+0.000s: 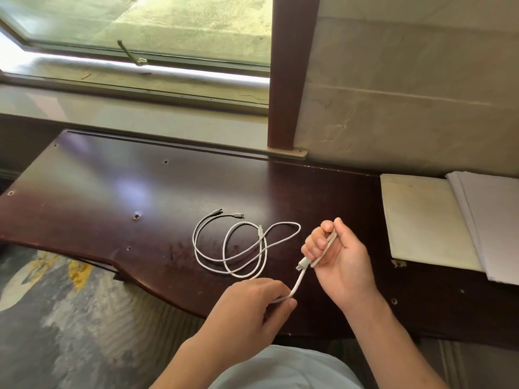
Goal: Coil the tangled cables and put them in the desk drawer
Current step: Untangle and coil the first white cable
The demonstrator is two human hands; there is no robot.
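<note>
White cables point(241, 245) lie looped at the frame's centre on the dark desk point(112, 192). Right hand point(334, 256), at centre right, grips a folded cable end; left hand point(252, 307), lower centre, pinches the same cable.

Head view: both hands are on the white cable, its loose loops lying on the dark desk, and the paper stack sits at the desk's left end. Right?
Not quite. The head view shows the paper stack at the desk's right end, not left. The rest holds: left hand and right hand both hold the white cable, whose loose loops lie on the dark desk.
</note>
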